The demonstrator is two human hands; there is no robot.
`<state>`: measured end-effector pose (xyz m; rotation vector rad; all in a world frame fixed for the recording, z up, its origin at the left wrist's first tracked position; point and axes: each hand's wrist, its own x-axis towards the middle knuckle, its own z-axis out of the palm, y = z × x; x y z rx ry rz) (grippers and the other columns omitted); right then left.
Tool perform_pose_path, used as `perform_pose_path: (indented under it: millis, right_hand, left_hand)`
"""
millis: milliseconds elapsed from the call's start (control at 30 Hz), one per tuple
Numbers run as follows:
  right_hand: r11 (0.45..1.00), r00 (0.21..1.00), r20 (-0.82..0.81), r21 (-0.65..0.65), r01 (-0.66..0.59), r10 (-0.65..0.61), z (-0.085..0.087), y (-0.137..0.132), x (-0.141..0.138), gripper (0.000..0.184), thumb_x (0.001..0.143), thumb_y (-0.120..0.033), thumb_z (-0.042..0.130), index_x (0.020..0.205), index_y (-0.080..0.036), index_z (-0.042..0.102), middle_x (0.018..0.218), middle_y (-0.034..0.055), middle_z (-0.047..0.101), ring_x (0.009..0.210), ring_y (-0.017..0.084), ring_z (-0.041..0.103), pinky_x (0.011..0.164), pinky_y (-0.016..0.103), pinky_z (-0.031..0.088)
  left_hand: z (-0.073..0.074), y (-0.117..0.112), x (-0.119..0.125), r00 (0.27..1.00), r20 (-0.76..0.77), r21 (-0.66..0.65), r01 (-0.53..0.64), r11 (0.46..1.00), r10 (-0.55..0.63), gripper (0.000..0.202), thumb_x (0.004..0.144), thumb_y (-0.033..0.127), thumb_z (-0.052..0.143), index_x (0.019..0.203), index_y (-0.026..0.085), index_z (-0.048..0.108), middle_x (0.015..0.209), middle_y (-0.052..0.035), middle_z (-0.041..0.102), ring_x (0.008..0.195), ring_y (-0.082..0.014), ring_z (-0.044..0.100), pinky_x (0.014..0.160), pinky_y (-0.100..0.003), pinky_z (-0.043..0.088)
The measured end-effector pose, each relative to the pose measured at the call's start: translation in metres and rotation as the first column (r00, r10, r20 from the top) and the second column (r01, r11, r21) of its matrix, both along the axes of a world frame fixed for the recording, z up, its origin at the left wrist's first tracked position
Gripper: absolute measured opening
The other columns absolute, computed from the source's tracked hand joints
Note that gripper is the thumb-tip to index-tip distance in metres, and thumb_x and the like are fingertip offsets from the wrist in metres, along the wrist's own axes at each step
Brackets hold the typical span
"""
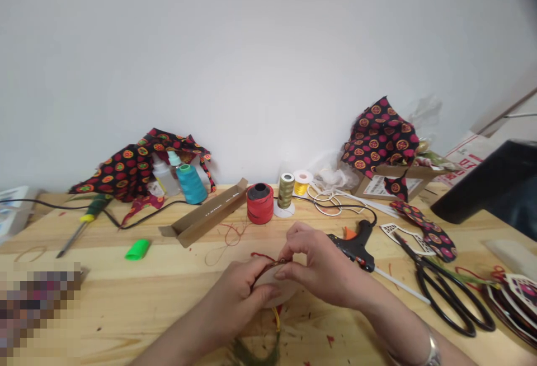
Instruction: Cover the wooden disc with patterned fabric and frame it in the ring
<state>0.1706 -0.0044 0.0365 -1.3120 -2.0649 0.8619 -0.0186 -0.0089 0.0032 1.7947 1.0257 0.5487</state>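
Both hands meet over the front middle of the wooden table. My left hand [247, 293] grips a pale round disc [283, 293] with a dark edge, its thumb flat on the face. At the disc's upper rim, my right hand [312, 262] pinches the edge between thumb and fingers. A short red cord shows at the rim beside the fingers. Below the disc hang a yellow cord [276, 318] and a green tassel [255, 352]. The disc's far side is hidden from me. Just right of my right hand lies a black glue gun [356, 248] with a white glue stick.
Behind the hands stand a red thread spool [260, 203], an olive spool [286, 191] and a blue thread cone [191, 184]. Black scissors [448, 293] lie at the right. A screwdriver [79, 231], a green plastic piece [137, 249] and an open cardboard box [210, 215] lie leftward.
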Motion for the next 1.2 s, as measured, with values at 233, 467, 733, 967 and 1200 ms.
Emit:
perform_pose_path:
  millis: [233,467,733,967,1200]
  right_hand:
    - [0.999,0.982,-0.184,0.013,0.043,-0.04,-0.008,0.007,0.005,0.025,0.066,-0.022,0.083,0.087,-0.021,0.071,0.09,0.0024,0.065,0.09,0.02,0.057,0.081,0.033,0.044]
    - [0.994,0.948,-0.311,-0.097,0.047,-0.075,-0.009,0.014,0.006,0.017,0.07,-0.025,0.077,0.085,-0.02,0.074,0.085,0.0011,0.071,0.077,0.015,0.059,0.07,0.027,0.044]
    - [0.972,0.932,-0.298,-0.172,0.158,-0.205,-0.01,0.015,-0.007,0.011,0.072,-0.025,0.068,0.065,-0.017,0.068,0.058,-0.0031,0.059,0.056,0.01,0.045,0.055,0.023,0.035]
    - [0.968,0.932,-0.268,-0.125,0.219,-0.245,-0.013,0.011,-0.008,0.013,0.072,-0.025,0.066,0.062,-0.017,0.062,0.062,-0.0021,0.056,0.063,0.013,0.045,0.06,0.025,0.035]
    - [0.97,0.931,-0.277,-0.124,0.211,-0.238,-0.016,0.004,-0.003,0.015,0.072,-0.028,0.064,0.063,-0.018,0.06,0.066,-0.0009,0.057,0.068,0.015,0.048,0.066,0.028,0.038]
  left_hand:
    - [0.006,0.002,0.001,0.988,0.085,-0.012,-0.126,0.992,0.127,0.022,0.084,0.027,0.06,0.103,0.025,0.072,0.099,-0.0016,0.075,0.092,-0.0233,0.065,0.079,-0.027,0.047]
    - [0.008,0.008,-0.005,0.939,0.192,-0.041,-0.281,0.959,0.284,0.027,0.081,0.03,0.065,0.108,0.026,0.072,0.103,-0.0012,0.075,0.093,-0.0238,0.066,0.08,-0.027,0.05]
    - [0.008,0.006,-0.006,0.919,0.247,-0.072,-0.3,0.951,0.308,0.032,0.08,0.035,0.068,0.109,0.023,0.071,0.097,-0.0029,0.076,0.088,-0.0248,0.066,0.077,-0.028,0.051]
    - [0.004,0.007,-0.008,0.93,0.199,-0.017,-0.311,0.95,0.308,0.026,0.081,0.033,0.067,0.104,0.024,0.072,0.095,-0.0017,0.076,0.086,-0.0238,0.065,0.075,-0.026,0.05]
    - [0.003,0.004,-0.003,0.946,0.187,0.014,-0.272,0.962,0.264,0.025,0.082,0.032,0.065,0.106,0.024,0.071,0.1,-0.0024,0.074,0.092,-0.0235,0.065,0.08,-0.026,0.048]
